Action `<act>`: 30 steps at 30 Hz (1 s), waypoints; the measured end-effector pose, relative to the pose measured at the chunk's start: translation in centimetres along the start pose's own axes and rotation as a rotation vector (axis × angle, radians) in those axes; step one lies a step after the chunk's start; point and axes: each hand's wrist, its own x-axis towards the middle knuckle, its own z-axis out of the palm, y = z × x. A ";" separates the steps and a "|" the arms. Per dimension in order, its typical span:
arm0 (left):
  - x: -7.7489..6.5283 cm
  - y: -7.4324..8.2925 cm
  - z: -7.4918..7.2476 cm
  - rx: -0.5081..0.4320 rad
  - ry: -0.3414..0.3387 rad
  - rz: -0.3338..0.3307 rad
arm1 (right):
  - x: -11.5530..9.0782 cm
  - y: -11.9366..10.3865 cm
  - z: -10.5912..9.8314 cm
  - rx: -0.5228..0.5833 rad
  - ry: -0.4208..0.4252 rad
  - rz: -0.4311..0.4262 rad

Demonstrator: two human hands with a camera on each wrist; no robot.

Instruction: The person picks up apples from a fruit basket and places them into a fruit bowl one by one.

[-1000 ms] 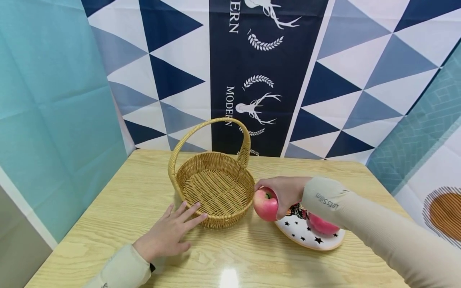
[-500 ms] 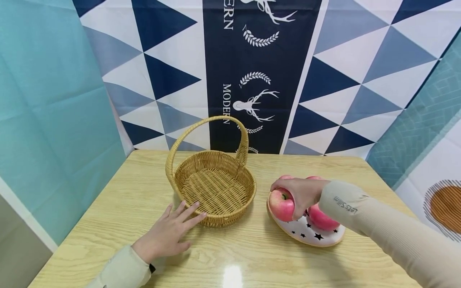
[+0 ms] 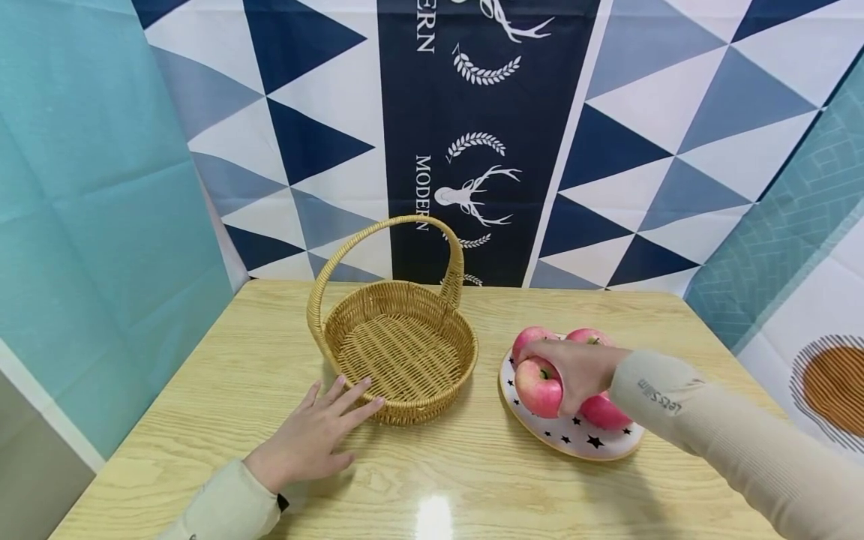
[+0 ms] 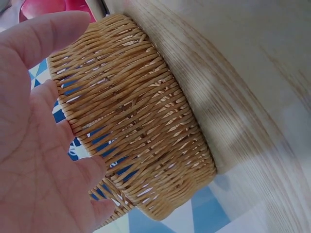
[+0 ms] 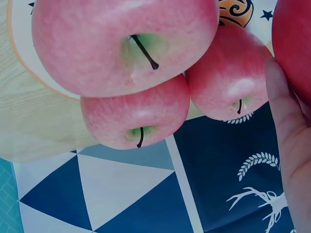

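Note:
In the head view, my right hand (image 3: 574, 367) grips a pink apple (image 3: 538, 388) over the left part of a white plate (image 3: 563, 442) patterned with black stars. Three more apples show around it: one at the back left (image 3: 531, 337), one at the back right (image 3: 589, 335), and one at the front right (image 3: 605, 412), partly hidden by the hand and sleeve. My left hand (image 3: 310, 442) has its fingers spread, fingertips at the near rim of a wicker basket (image 3: 421, 411). Nothing lies inside the basket. From the left wrist, the palm (image 4: 43, 145) faces the woven side.
The wooden table (image 3: 439, 465) carries basket and plate side by side, with bare wood between them. The basket's tall arched handle (image 3: 378, 232) rises above its bowl. A patterned cloth (image 3: 324, 150) hangs behind the table, and blue-green cloth (image 3: 101, 187) hangs at the left.
My right hand has moved right with the apple, from beside the basket to over the plate, and stands lower there. The left hand has stayed at the basket's rim.

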 end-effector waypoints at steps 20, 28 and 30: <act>0.1 0.1 -0.3 -0.039 -0.060 -0.029 | 1.4 0.5 2.6 -0.264 0.028 -0.101; 0.0 0.1 -0.3 -0.041 -0.059 -0.045 | 1.5 0.7 2.7 -0.282 -0.006 0.003; 0.1 0.1 -0.4 -0.041 -0.055 -0.044 | 1.4 0.9 2.7 -0.277 -0.003 0.003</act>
